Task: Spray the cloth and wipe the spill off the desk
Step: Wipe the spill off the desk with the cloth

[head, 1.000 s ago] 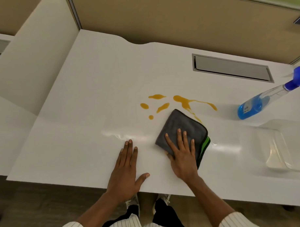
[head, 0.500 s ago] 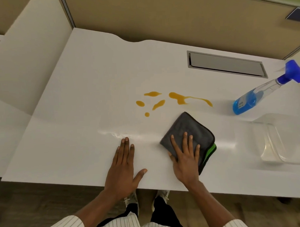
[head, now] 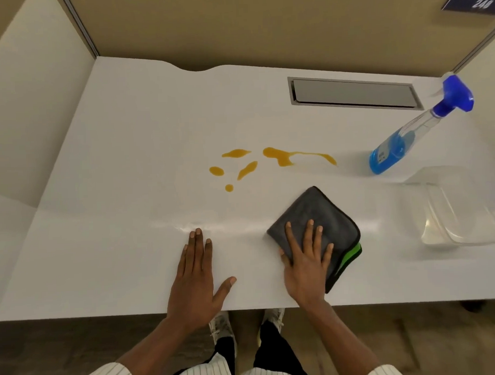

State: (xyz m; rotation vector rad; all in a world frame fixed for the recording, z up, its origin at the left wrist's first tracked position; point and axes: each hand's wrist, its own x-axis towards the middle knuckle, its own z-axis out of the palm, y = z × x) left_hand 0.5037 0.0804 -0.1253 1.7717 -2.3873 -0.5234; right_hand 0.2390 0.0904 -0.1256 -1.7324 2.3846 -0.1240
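Here, flat left hand (head: 196,281) rests on white bench (head: 122,169); flat right hand (head: 305,269) presses folded grey cloth (head: 323,210), orange spill (head: 279,156) at eleven o'clock.

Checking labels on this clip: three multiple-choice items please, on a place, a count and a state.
1. The clear spray bottle of blue liquid stands where from the orange liquid spill? A left; B nearer the person; C right.
2. Separate orange patches on the white desk: A two; B five; C nine.
3. The right hand: A lies flat on the folded grey cloth; B grips the bottle; C hangs off the desk.
C, it stands beyond the spill's right end; B, four blobs plus one streak; A, straight fingers rest on it.
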